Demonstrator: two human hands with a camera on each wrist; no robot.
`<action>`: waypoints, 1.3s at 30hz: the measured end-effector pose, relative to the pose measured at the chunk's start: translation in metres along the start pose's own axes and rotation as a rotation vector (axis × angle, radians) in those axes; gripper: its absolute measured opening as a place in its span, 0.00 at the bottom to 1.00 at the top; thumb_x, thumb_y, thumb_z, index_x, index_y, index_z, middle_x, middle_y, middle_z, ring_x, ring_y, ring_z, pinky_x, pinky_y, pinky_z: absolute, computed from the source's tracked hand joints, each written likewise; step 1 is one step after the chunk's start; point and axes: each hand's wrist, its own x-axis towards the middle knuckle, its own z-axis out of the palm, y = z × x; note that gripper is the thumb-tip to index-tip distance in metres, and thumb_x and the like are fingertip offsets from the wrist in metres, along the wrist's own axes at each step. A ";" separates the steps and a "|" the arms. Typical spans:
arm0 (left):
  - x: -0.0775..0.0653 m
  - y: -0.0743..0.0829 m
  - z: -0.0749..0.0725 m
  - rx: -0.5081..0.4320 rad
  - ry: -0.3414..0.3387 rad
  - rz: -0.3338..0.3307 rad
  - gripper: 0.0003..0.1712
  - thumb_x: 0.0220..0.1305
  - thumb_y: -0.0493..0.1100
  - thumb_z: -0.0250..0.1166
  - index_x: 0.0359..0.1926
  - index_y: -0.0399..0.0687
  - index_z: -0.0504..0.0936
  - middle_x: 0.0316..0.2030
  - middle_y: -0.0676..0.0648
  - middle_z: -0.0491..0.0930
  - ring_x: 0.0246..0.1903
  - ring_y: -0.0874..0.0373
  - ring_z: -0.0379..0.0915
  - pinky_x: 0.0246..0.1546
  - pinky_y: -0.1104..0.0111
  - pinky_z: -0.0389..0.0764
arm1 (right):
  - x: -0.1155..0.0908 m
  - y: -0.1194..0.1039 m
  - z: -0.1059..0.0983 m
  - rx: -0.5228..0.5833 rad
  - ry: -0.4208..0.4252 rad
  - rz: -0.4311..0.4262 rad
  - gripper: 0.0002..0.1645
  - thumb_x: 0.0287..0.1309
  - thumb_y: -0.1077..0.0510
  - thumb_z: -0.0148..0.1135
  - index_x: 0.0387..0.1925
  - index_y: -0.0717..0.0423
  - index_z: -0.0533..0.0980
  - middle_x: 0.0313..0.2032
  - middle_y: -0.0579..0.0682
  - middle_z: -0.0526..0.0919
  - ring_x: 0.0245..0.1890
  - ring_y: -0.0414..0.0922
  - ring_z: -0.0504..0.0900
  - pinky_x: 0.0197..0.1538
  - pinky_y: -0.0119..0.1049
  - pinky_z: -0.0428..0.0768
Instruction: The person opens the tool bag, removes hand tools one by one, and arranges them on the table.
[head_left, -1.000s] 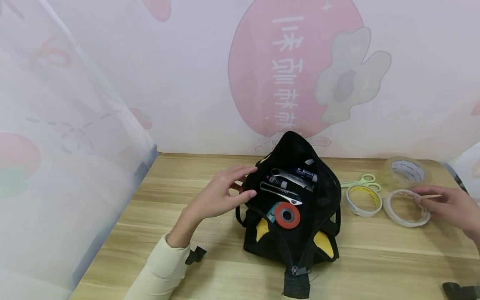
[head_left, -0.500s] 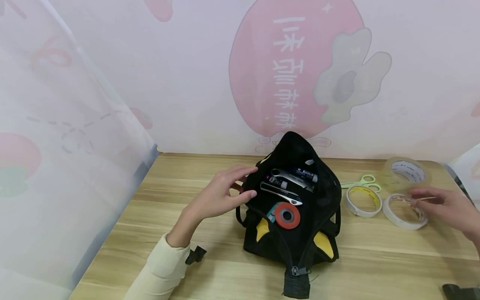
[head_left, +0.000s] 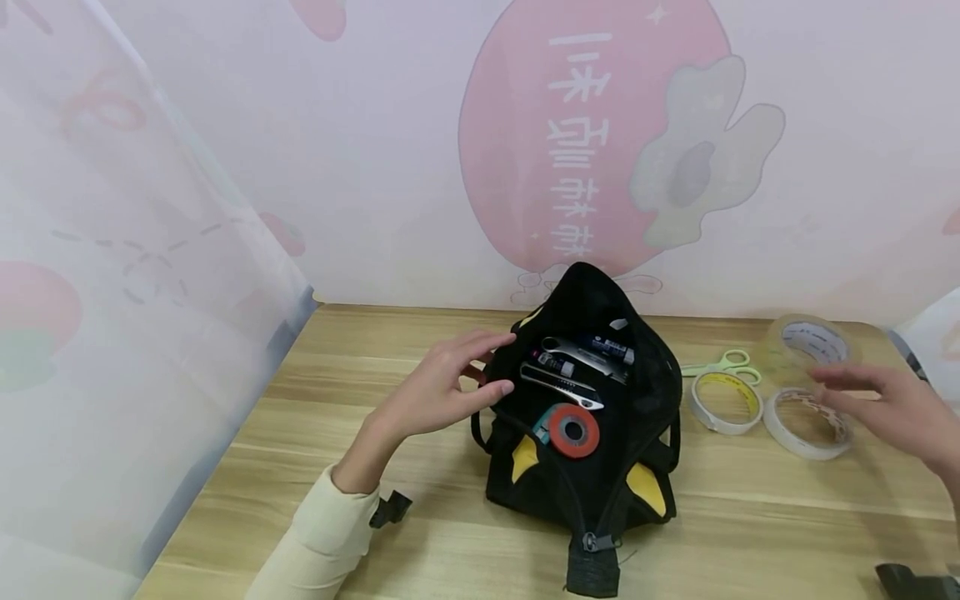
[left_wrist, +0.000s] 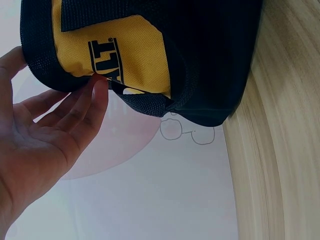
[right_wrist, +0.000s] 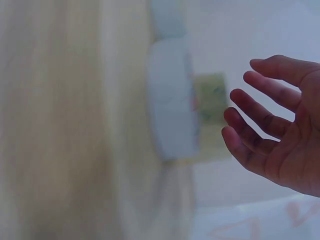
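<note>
A black and yellow tool bag stands unzipped on the wooden table. My left hand holds the left rim of the bag; in the left wrist view its fingertips lie against the yellow outer side. Inside are a utility knife, a second metal-bodied knife, small dark tubes and a red tape roll. My right hand hovers with spread, relaxed fingers just over the right edge of a white tape roll, holding nothing. The right wrist view is blurred behind the hand.
Left of that roll lies another tape roll with a yellow core. Green-handled scissors and a wide clear tape roll are behind. A black object sits at the front right, and a printed curtain hangs behind the table.
The white tape roll, tilted up in my right hand a second ago, now lies flat on the table. My right hand has let go and opened. The left hand has not moved.
</note>
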 end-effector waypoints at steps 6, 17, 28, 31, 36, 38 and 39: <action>0.000 0.001 0.001 0.000 -0.002 -0.009 0.34 0.74 0.45 0.70 0.76 0.42 0.75 0.71 0.42 0.78 0.59 0.48 0.83 0.54 0.59 0.91 | -0.001 -0.048 -0.006 0.064 0.043 -0.108 0.23 0.75 0.56 0.67 0.67 0.59 0.80 0.52 0.10 0.72 0.47 0.09 0.69 0.39 0.13 0.76; 0.001 0.001 0.001 -0.006 -0.005 -0.008 0.33 0.74 0.45 0.70 0.76 0.42 0.75 0.71 0.42 0.78 0.59 0.49 0.83 0.54 0.60 0.91 | 0.013 -0.131 -0.007 0.094 0.032 -0.133 0.21 0.74 0.48 0.69 0.65 0.41 0.82 0.53 0.16 0.80 0.45 0.15 0.80 0.30 0.30 0.83; 0.001 0.000 0.001 -0.016 -0.002 0.010 0.33 0.74 0.44 0.69 0.76 0.41 0.74 0.71 0.42 0.78 0.58 0.49 0.83 0.54 0.61 0.91 | 0.028 -0.182 0.006 0.248 0.013 -0.257 0.22 0.72 0.57 0.70 0.65 0.45 0.82 0.62 0.40 0.84 0.52 0.23 0.83 0.51 0.17 0.82; 0.001 0.000 0.000 -0.019 -0.005 0.004 0.33 0.74 0.44 0.69 0.76 0.41 0.74 0.71 0.42 0.78 0.58 0.49 0.83 0.54 0.61 0.91 | 0.033 -0.198 0.014 0.298 0.000 -0.334 0.22 0.71 0.61 0.70 0.64 0.49 0.83 0.60 0.36 0.85 0.53 0.25 0.84 0.53 0.19 0.84; -0.001 0.001 0.000 -0.018 0.005 0.002 0.34 0.74 0.44 0.70 0.76 0.41 0.74 0.71 0.42 0.78 0.58 0.48 0.83 0.54 0.60 0.91 | 0.042 -0.225 0.027 0.324 -0.031 -0.528 0.25 0.68 0.66 0.70 0.65 0.53 0.82 0.59 0.34 0.85 0.57 0.26 0.83 0.59 0.21 0.83; -0.001 0.001 0.001 -0.017 0.002 0.006 0.34 0.74 0.44 0.70 0.76 0.41 0.74 0.71 0.42 0.78 0.59 0.48 0.83 0.54 0.60 0.91 | 0.044 -0.234 0.032 0.324 -0.038 -0.577 0.26 0.67 0.67 0.71 0.65 0.54 0.82 0.59 0.39 0.85 0.58 0.26 0.82 0.61 0.21 0.82; -0.001 0.001 0.001 -0.017 -0.001 0.007 0.34 0.74 0.44 0.70 0.76 0.42 0.74 0.71 0.42 0.78 0.59 0.48 0.83 0.54 0.60 0.91 | 0.044 -0.238 0.034 0.326 -0.042 -0.588 0.26 0.67 0.67 0.71 0.65 0.54 0.82 0.59 0.41 0.85 0.58 0.26 0.82 0.61 0.22 0.82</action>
